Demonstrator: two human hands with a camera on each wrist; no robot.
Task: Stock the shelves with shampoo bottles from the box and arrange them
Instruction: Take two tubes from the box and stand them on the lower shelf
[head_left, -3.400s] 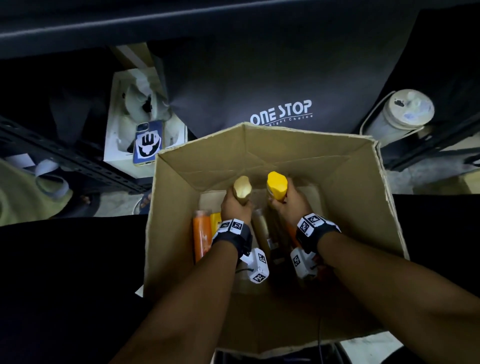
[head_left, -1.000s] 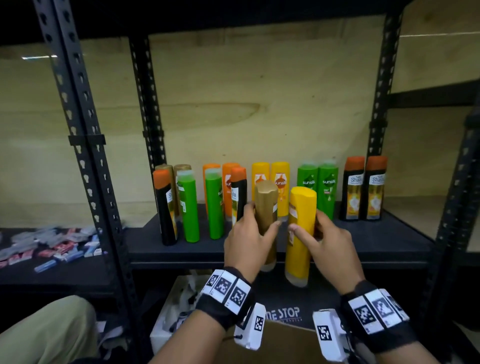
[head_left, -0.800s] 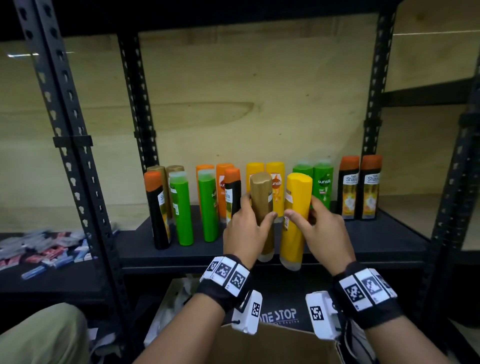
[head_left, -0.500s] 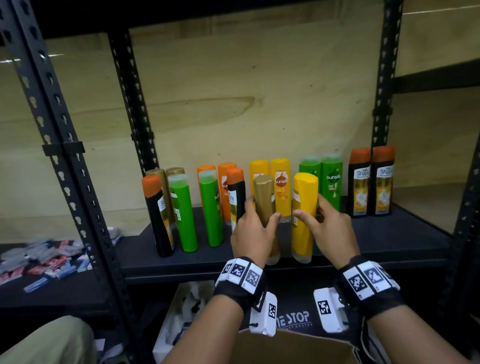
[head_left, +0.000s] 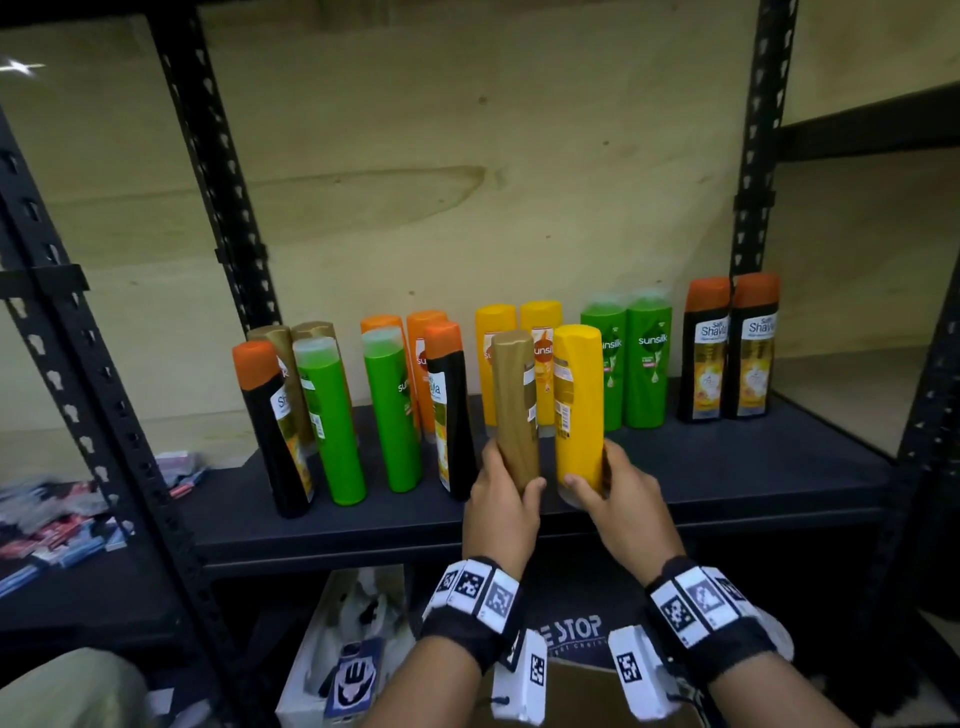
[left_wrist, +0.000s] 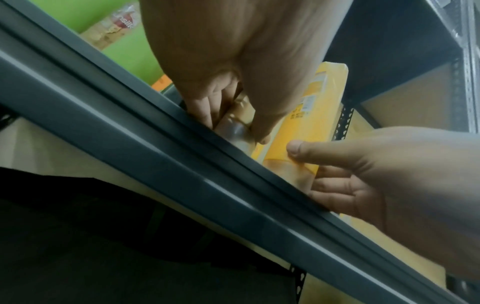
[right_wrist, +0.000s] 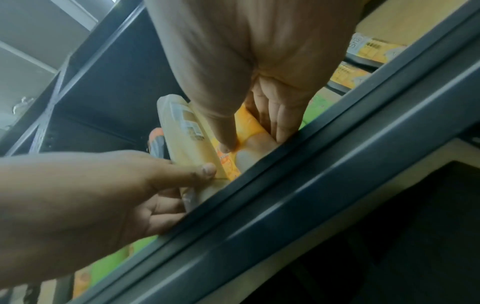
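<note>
My left hand (head_left: 501, 499) grips the lower end of a gold shampoo bottle (head_left: 514, 400), held upright over the front of the black shelf (head_left: 727, 467). My right hand (head_left: 608, 493) grips the base of a yellow bottle (head_left: 576, 400) right beside it. In the left wrist view the gold bottle (left_wrist: 233, 123) and the yellow bottle (left_wrist: 306, 115) sit just above the shelf's front rail (left_wrist: 182, 164). The right wrist view shows the yellow bottle (right_wrist: 249, 127) pinched between thumb and fingers. The cardboard box (head_left: 576, 686) lies below my wrists.
Behind stand rows of bottles: black with orange caps (head_left: 275, 426), green (head_left: 332, 421), orange (head_left: 426, 353), yellow (head_left: 496, 358), green Sunsilk (head_left: 647, 358), black pairs (head_left: 727, 353). Black uprights (head_left: 218, 166) frame the bay. Small packets (head_left: 52, 519) lie on the left shelf. Bare shelf surface lies right of my hands.
Both hands carried the bottles from the box up to the shelf, then forward and down toward its front surface; my grips have slid to the bottles' lower ends.
</note>
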